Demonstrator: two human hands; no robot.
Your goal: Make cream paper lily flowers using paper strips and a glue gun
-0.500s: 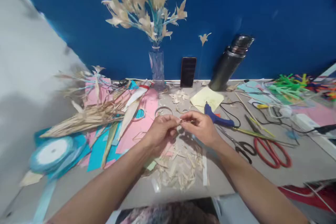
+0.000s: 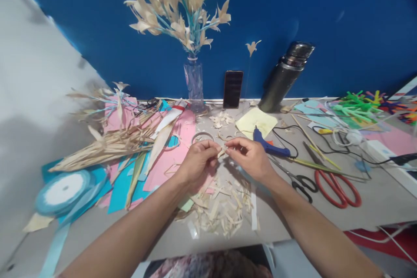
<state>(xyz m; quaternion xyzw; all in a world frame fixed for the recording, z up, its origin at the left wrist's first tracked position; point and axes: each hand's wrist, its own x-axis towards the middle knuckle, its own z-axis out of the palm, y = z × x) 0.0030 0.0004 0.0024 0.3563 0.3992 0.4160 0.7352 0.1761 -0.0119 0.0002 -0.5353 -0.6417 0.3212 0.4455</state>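
Note:
Above the middle of the desk, my left hand (image 2: 199, 161) and my right hand (image 2: 250, 159) almost meet at the fingertips. Both are closed in a pinch on a small pale piece of dried husk (image 2: 221, 152), one hand at either side; its finer shape is too small to make out. Beneath them lies a heap of pale husk scraps (image 2: 224, 213). Just beyond my left fingers rests a roll of tape (image 2: 202, 135) on its side. A blue glue gun (image 2: 272, 145) lies close to the right of my right hand.
Black scissors (image 2: 302, 184) and red-handled scissors (image 2: 339, 189) lie right. Left are a husk bundle (image 2: 107, 150), pink paper (image 2: 167, 158) and a blue ribbon spool (image 2: 65, 193). Behind stand a bottle (image 2: 194, 84) of husk flowers (image 2: 177, 4), a phone (image 2: 233, 90) and a flask (image 2: 285, 78).
My fingertips have drawn slightly apart, and more of the pale husk piece shows between them. The things on the desk stay where they were.

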